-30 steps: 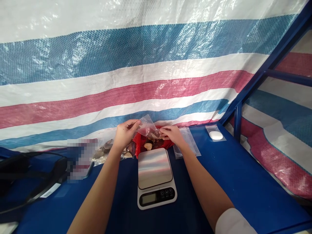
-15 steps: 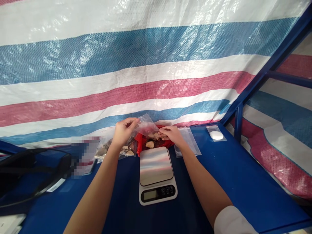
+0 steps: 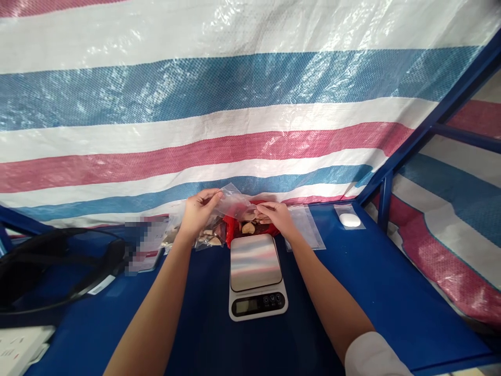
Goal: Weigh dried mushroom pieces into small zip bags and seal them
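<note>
A clear plastic bag (image 3: 234, 197) is stretched between my two hands. My left hand (image 3: 200, 208) pinches one upper corner of it, and my right hand (image 3: 273, 213) grips the other end with thumb and fingertips. Below the bag lies an open red bag (image 3: 231, 230) holding dried, pale-edged slices (image 3: 248, 228). Just in front of it stands a white kitchen scale (image 3: 258, 308) with a mirror-like plate that carries nothing. Clear bags filled with similar slices (image 3: 211, 236) lie beside my left wrist.
Flat clear bags (image 3: 307, 227) lie right of the red bag. Farther right, a white rounded case (image 3: 349, 220) sits on a small bag. A black headset-like object (image 3: 58, 261), a phone-like object (image 3: 146, 261) and a white power strip (image 3: 23, 347) are at left. Striped sheeting (image 3: 250, 115) hangs behind the blue table (image 3: 395, 292).
The camera view has shifted slightly, so the table items appear a little further right. Both hands keep their hold on the clear bag, almost unmoved.
</note>
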Action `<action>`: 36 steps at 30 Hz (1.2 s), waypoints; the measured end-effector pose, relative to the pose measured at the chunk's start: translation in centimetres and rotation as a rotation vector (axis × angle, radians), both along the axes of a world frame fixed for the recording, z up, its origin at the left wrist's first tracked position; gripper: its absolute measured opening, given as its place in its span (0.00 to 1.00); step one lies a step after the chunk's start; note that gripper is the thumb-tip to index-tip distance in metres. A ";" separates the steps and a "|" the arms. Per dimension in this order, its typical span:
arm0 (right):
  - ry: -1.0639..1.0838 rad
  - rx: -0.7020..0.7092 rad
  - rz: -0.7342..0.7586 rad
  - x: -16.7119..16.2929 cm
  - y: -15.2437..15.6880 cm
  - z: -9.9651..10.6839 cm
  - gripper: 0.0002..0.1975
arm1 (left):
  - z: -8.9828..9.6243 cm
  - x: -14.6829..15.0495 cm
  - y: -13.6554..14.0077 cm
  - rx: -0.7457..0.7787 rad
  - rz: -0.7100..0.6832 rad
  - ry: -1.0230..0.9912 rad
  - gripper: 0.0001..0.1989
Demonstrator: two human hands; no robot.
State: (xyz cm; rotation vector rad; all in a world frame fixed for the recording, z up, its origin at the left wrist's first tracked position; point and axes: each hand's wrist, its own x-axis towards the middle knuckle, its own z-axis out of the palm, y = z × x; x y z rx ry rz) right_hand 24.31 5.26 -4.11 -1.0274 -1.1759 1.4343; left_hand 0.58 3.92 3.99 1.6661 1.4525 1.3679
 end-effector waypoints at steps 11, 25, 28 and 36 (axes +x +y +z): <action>0.064 0.011 -0.152 -1.7 -1.2 0.3 0.21 | 0.9 -1.7 -1.3 0.007 -0.033 0.010 0.20; 0.014 0.107 -0.195 -0.7 -3.3 2.5 0.24 | 0.4 0.1 -3.6 0.010 -0.187 -0.042 0.19; 0.046 0.124 -0.297 -0.4 -4.6 1.6 0.30 | -1.4 1.0 -4.3 -0.024 -0.175 -0.215 0.18; 0.010 0.159 -0.333 -0.4 -7.9 -1.3 0.22 | -6.2 3.7 -6.6 -0.127 -0.158 -0.715 0.17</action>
